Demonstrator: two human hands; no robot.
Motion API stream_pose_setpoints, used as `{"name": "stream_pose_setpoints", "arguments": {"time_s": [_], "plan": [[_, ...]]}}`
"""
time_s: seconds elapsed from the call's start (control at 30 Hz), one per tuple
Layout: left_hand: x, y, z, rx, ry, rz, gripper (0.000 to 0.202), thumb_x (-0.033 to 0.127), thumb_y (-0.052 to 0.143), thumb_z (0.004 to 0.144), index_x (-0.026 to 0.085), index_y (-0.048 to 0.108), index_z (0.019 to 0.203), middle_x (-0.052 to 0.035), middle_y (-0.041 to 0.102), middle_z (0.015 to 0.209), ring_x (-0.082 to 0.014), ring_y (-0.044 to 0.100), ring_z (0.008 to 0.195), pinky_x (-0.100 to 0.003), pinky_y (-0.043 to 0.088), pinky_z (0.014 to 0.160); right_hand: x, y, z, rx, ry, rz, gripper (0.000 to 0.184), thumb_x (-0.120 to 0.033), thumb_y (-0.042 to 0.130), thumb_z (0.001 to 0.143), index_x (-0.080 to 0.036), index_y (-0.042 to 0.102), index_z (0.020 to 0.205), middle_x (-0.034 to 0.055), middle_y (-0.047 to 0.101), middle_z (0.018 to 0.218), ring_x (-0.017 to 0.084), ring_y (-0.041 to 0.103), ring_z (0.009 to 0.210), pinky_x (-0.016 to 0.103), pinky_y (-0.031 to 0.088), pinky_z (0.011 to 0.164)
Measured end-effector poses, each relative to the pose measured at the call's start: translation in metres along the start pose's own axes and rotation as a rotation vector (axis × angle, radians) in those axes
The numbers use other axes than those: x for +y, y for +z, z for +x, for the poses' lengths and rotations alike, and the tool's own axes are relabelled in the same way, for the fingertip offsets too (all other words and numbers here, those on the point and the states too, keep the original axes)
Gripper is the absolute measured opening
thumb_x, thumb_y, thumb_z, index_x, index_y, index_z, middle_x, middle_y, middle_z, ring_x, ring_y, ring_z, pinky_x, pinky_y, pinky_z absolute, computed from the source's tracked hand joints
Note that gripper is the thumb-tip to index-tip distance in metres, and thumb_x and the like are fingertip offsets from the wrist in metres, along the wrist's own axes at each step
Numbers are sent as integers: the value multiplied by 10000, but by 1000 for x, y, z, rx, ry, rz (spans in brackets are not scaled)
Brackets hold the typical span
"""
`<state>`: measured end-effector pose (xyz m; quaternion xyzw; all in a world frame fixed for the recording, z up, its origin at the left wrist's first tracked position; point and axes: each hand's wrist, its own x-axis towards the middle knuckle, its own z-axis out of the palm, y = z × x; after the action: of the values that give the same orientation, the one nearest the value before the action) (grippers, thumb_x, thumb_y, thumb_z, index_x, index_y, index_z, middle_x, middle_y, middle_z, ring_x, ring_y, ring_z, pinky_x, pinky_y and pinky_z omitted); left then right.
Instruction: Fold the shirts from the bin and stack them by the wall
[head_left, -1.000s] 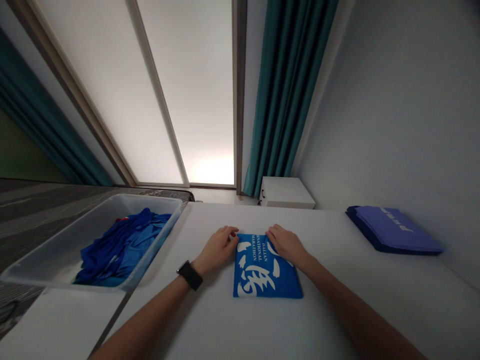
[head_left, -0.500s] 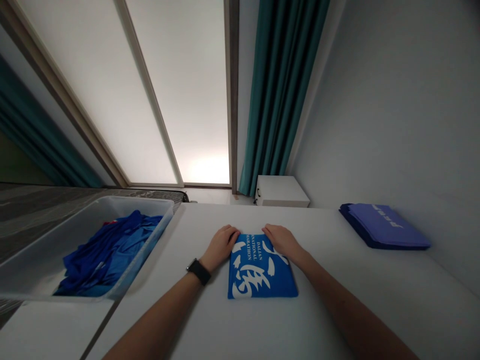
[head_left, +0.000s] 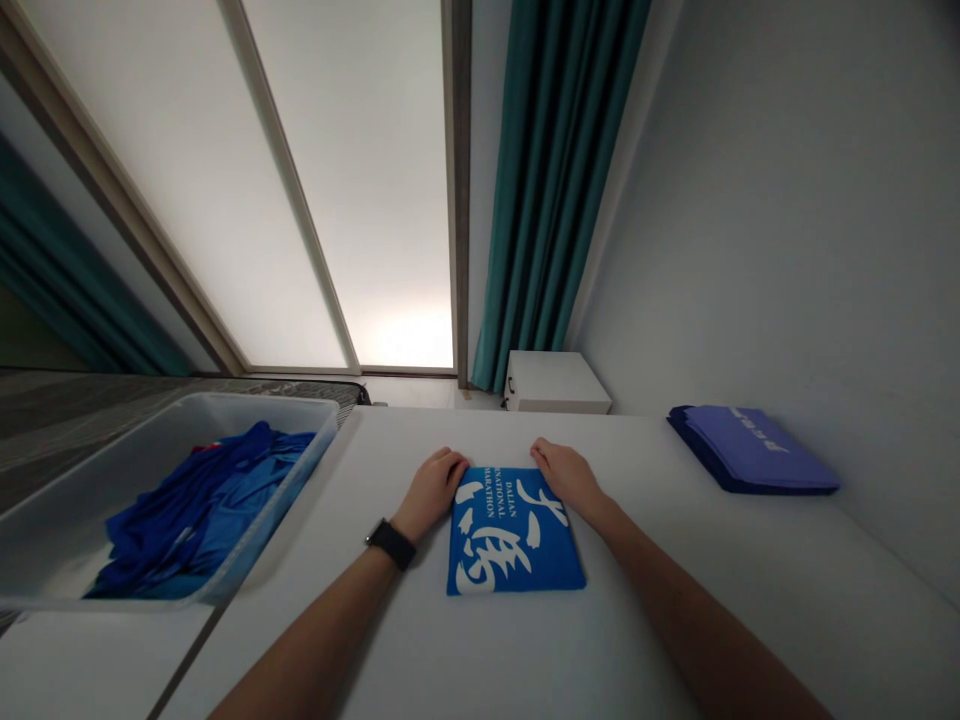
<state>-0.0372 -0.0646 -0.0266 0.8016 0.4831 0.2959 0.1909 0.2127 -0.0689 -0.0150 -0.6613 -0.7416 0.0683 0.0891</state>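
Observation:
A folded blue T-shirt [head_left: 551,560] with white lettering and brush-stroke characters lies flat on the white table in front of me. At its far left corner is my left hand [head_left: 435,485], fingers curled on the edge; a black watch is on that wrist. My right hand [head_left: 566,475] is closed at the far right corner, which it partly hides. Its fingertips reach slightly past the far edge.
On the left stands a translucent plastic bin [head_left: 326,430] with crumpled blue clothes [head_left: 202,510]. A folded purple and navy stack [head_left: 765,450] lies at the right by the wall. Beyond the white table [head_left: 420,660] is a small white cabinet [head_left: 559,380].
My right hand has shifted slightly outward and up along the T-shirt's far edge. My left hand stays at its corner. The whole view has moved a little.

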Motion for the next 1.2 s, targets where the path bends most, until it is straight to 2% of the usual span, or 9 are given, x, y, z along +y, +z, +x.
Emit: {"name": "stream_pose_setpoints", "arguments": {"time_s": [0.2,0.33,0.5,0.63,0.73,1.0,1.2], "plan": [[0,-5,-3,33,-25,-45,258,292,433,939,189,655,855,-72,675,884,-208,630,825,-328,488,773,6,-4,-1,99,-33,84,232,-226,381,989,-209,612,1009,46,700,1019,176,618,930,266,382,777],[2,-5,-4,44,-39,-52,249,289,438,931,189,658,869,-73,691,905,-212,637,848,-337,490,795,-15,-14,-12,191,-123,72,261,-225,379,974,-184,622,1060,87,667,1086,212,570,1029,335,372,910],[5,-7,-4,50,-59,-71,279,307,433,938,181,671,863,-72,693,888,-206,639,830,-328,490,767,-55,-9,-37,56,-297,64,409,-378,338,1003,-197,534,1312,125,577,1304,253,488,1213,412,342,1034],[6,-7,-5,46,-51,-66,283,312,445,931,178,674,834,-65,681,841,-197,631,789,-312,479,734,-68,3,-48,26,-337,31,496,-429,295,1010,-191,448,1417,147,495,1422,278,408,1322,470,271,1108],[5,-6,-5,45,-46,-55,270,296,448,924,175,673,834,-65,675,837,-197,628,786,-308,473,731,-69,7,-49,35,-337,18,513,-431,294,1009,-184,427,1438,140,471,1452,281,382,1350,484,228,1137],[5,-5,-5,46,-43,-38,257,280,447,919,179,664,825,-68,670,840,-196,626,790,-301,474,724,-63,7,-44,36,-352,84,494,-395,283,1016,-178,432,1433,131,443,1482,246,354,1386,482,222,1162],[3,-6,-7,43,-32,-46,252,290,452,920,186,661,826,-66,670,857,-198,621,799,-311,479,734,-43,-17,-51,28,-353,189,451,-359,408,981,-204,464,1401,119,412,1499,254,328,1401,489,242,1162]]}}
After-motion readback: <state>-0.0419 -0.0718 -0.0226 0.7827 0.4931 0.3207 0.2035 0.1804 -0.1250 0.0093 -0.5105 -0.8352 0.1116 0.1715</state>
